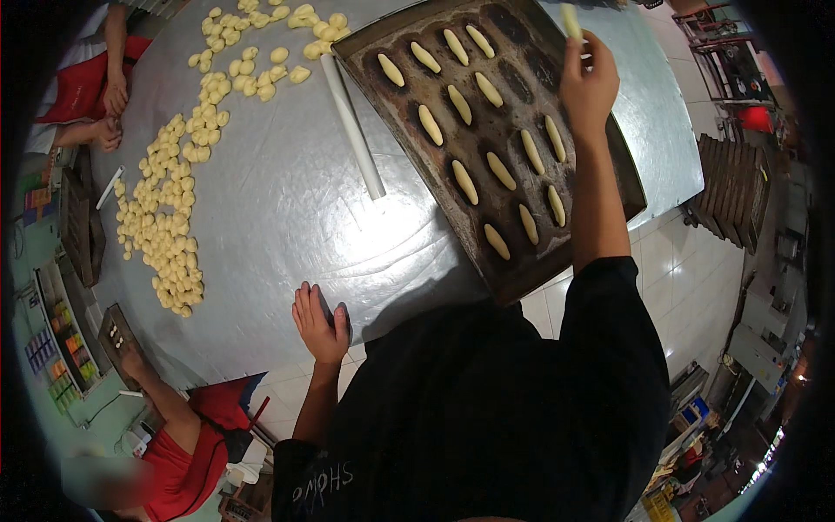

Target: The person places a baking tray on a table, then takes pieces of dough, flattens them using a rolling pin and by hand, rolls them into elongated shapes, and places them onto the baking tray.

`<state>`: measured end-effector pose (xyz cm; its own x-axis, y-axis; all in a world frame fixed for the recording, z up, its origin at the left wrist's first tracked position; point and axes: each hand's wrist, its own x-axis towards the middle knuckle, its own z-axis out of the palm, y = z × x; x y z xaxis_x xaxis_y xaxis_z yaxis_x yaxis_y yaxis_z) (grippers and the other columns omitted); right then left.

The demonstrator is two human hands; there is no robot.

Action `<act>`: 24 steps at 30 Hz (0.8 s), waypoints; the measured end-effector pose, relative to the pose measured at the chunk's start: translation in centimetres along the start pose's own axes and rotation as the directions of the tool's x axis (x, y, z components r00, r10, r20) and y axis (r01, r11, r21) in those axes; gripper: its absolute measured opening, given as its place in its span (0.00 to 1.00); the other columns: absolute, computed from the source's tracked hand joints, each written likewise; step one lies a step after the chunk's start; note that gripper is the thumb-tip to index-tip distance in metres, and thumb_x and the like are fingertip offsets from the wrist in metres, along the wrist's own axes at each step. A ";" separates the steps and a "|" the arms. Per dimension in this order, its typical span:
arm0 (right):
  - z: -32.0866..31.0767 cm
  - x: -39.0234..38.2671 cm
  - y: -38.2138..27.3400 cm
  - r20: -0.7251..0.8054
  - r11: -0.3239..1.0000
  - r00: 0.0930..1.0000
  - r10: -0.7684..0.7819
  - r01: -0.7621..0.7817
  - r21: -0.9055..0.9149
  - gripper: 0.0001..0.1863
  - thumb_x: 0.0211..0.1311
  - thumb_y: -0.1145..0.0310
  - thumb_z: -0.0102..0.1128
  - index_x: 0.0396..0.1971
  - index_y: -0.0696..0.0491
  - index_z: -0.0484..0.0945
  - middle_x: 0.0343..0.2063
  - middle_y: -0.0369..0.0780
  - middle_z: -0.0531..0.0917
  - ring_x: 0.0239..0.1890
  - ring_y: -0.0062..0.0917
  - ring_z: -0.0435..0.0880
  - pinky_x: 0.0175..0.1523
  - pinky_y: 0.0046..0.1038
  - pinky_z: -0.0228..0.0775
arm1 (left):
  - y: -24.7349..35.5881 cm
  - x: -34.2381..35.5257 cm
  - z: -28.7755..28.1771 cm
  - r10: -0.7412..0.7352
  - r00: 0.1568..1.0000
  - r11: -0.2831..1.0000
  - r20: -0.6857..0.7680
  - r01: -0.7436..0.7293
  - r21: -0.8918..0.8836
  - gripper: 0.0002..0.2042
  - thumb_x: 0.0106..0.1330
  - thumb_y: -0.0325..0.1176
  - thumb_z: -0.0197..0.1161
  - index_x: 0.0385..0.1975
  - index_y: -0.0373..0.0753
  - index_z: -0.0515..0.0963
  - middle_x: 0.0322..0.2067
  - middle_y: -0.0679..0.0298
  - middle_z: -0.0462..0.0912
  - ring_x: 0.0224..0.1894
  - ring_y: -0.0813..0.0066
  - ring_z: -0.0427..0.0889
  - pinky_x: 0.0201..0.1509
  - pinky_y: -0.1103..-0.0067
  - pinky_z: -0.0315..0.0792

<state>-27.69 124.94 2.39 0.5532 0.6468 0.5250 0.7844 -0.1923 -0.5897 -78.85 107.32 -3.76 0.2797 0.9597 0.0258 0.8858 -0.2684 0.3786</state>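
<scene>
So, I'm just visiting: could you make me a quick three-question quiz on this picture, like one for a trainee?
1. True or false: the right hand holds a strip of dough.
2. What lies on the table just left of the tray?
3. Fill in the blank: the left hand is at the table's near ____.

Key: 1. True. 2. A white rod. 3. Edge.

Dough (465, 182) is pale yellow — tray (526, 266) blotchy, perhaps brown
</scene>
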 end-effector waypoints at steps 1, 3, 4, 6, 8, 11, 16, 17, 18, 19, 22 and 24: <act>0.2 -0.1 -0.1 -0.184 0.979 0.982 0.032 0.006 0.202 0.16 0.62 0.57 0.58 0.43 0.52 0.80 0.34 0.42 0.83 0.33 0.38 0.82 0.44 0.40 0.69 | 0.0 -0.1 0.1 -0.001 1.000 1.000 -0.007 0.001 -0.003 0.28 0.64 0.40 0.56 0.60 0.28 0.65 0.63 0.42 0.64 0.66 0.40 0.60 0.69 0.53 0.49; 2.1 -2.0 4.2 0.255 0.938 0.965 0.059 0.034 -0.346 0.19 0.63 0.53 0.57 0.46 0.52 0.77 0.38 0.44 0.83 0.40 0.39 0.82 0.46 0.43 0.71 | 0.0 0.0 0.2 0.015 1.000 1.000 -0.015 -0.016 -0.013 0.28 0.64 0.40 0.56 0.60 0.28 0.65 0.63 0.42 0.65 0.66 0.40 0.61 0.69 0.53 0.49; 3.0 -3.8 4.9 0.378 0.935 0.920 0.102 0.041 -0.352 0.20 0.62 0.52 0.58 0.47 0.51 0.78 0.39 0.44 0.82 0.43 0.39 0.82 0.48 0.44 0.70 | -0.1 -0.2 0.2 0.015 1.000 1.000 -0.025 -0.015 -0.011 0.28 0.64 0.40 0.57 0.60 0.28 0.66 0.62 0.42 0.65 0.65 0.39 0.61 0.68 0.53 0.50; 3.1 -5.2 3.9 0.495 0.936 0.858 0.139 0.050 -0.349 0.22 0.61 0.51 0.58 0.48 0.49 0.78 0.40 0.45 0.82 0.46 0.39 0.81 0.50 0.46 0.69 | -0.4 -1.0 -0.1 0.017 0.999 1.000 -0.034 -0.017 0.002 0.27 0.64 0.39 0.57 0.59 0.28 0.66 0.62 0.41 0.65 0.65 0.39 0.62 0.68 0.53 0.50; 2.4 -4.7 2.2 0.464 0.928 0.859 0.215 -0.032 -0.370 0.23 0.58 0.49 0.60 0.49 0.47 0.79 0.41 0.44 0.83 0.48 0.40 0.80 0.54 0.47 0.67 | -0.1 -0.9 -0.4 0.023 0.999 1.000 -0.043 -0.023 0.008 0.27 0.64 0.39 0.57 0.59 0.28 0.67 0.62 0.41 0.66 0.65 0.39 0.62 0.68 0.53 0.50; 4.5 -2.4 2.8 0.395 0.933 0.916 0.070 0.081 -0.351 0.24 0.57 0.48 0.60 0.48 0.48 0.80 0.41 0.43 0.83 0.47 0.40 0.80 0.52 0.45 0.70 | 0.3 -0.2 -0.6 0.006 0.999 1.000 -0.033 -0.006 -0.001 0.27 0.63 0.39 0.57 0.58 0.27 0.67 0.62 0.41 0.66 0.64 0.38 0.62 0.68 0.53 0.51; 9.6 1.0 0.3 0.522 0.909 0.847 0.100 0.135 -0.393 0.23 0.56 0.50 0.59 0.49 0.47 0.80 0.45 0.43 0.83 0.48 0.39 0.81 0.51 0.40 0.73 | -0.2 -0.4 -0.7 0.030 0.999 1.000 -0.045 -0.029 0.010 0.27 0.62 0.38 0.58 0.58 0.28 0.67 0.62 0.41 0.66 0.64 0.39 0.62 0.68 0.53 0.51; 10.3 1.3 0.1 0.574 0.894 0.805 0.149 0.138 -0.426 0.22 0.56 0.51 0.58 0.48 0.46 0.80 0.46 0.44 0.83 0.49 0.39 0.81 0.50 0.40 0.73 | -0.2 -0.4 -0.7 0.026 0.998 1.000 -0.049 -0.025 0.013 0.27 0.62 0.38 0.58 0.58 0.28 0.67 0.62 0.41 0.66 0.64 0.39 0.62 0.68 0.53 0.51; 10.5 1.7 0.0 0.576 0.896 0.805 0.144 0.141 -0.421 0.22 0.56 0.51 0.58 0.48 0.46 0.80 0.46 0.44 0.83 0.49 0.39 0.81 0.50 0.40 0.73 | -0.1 -0.6 -0.7 0.012 0.999 1.000 -0.042 -0.011 0.011 0.27 0.62 0.38 0.59 0.58 0.28 0.67 0.61 0.42 0.66 0.64 0.40 0.62 0.67 0.53 0.51; 10.4 2.4 -0.9 0.547 0.904 0.824 0.146 0.114 -0.412 0.22 0.57 0.51 0.59 0.48 0.46 0.80 0.45 0.44 0.83 0.48 0.39 0.82 0.50 0.41 0.74 | -0.2 -0.7 -0.8 -0.008 0.999 1.000 -0.038 0.008 0.011 0.28 0.61 0.38 0.59 0.58 0.29 0.67 0.61 0.42 0.66 0.64 0.40 0.63 0.67 0.53 0.52; 11.4 3.0 -0.8 0.449 0.932 0.882 0.142 0.033 -0.360 0.22 0.57 0.49 0.58 0.49 0.44 0.80 0.45 0.43 0.83 0.48 0.39 0.82 0.51 0.42 0.73 | -0.9 -0.7 -1.1 -0.033 0.999 0.999 -0.040 0.033 0.014 0.28 0.60 0.38 0.61 0.58 0.30 0.68 0.61 0.42 0.67 0.64 0.41 0.63 0.67 0.54 0.53; 11.5 2.7 0.2 0.467 0.923 0.871 0.153 0.043 -0.383 0.24 0.59 0.48 0.56 0.51 0.44 0.78 0.46 0.44 0.82 0.50 0.40 0.81 0.54 0.42 0.72 | -1.2 -0.6 -1.6 -0.025 0.999 1.000 -0.047 0.026 0.006 0.28 0.59 0.38 0.61 0.58 0.30 0.68 0.61 0.43 0.67 0.64 0.42 0.64 0.66 0.54 0.53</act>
<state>-29.28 135.17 -3.33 0.4709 0.8785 0.0802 0.8550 -0.4322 -0.2866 -80.64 107.25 -2.76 0.2395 0.9691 0.0598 0.8951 -0.2442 0.3731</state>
